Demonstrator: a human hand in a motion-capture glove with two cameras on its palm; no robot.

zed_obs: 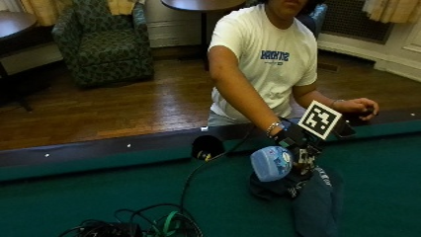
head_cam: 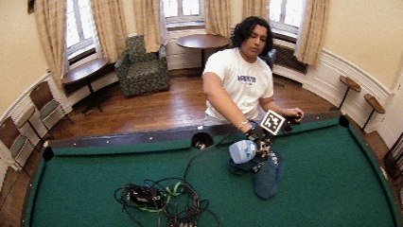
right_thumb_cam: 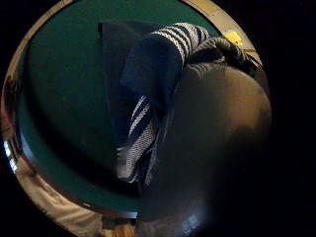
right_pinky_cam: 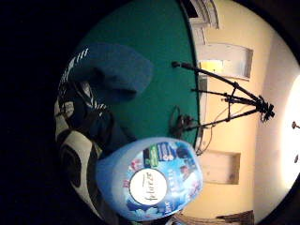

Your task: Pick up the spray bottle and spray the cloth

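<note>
In the outside view my gloved right hand (zed_obs: 293,137) grips the light blue spray bottle (zed_obs: 271,164) at its upper end. The bottle is tipped on its side just above the dark blue cloth (zed_obs: 315,202), which lies bunched on the green felt (zed_obs: 99,197). The wide outside view shows the same: hand (head_cam: 257,135), bottle (head_cam: 242,151), cloth (head_cam: 267,177). The bottle's labelled body (right_pinky_cam: 150,180) is close in the little finger side palm view, with the cloth (right_pinky_cam: 112,70) behind it. In the thumb side palm view the bottle (right_thumb_cam: 217,138) is a dark bulk beside the cloth's striped edge (right_thumb_cam: 140,143).
The person's bare left hand (zed_obs: 358,106) rests on the table's dark rail (zed_obs: 99,150). A corner pocket (zed_obs: 208,146) sits in the rail next to the bottle. A tangle of cables (head_cam: 163,198) lies on the felt. A tripod (right_pinky_cam: 229,98) stands beyond the table.
</note>
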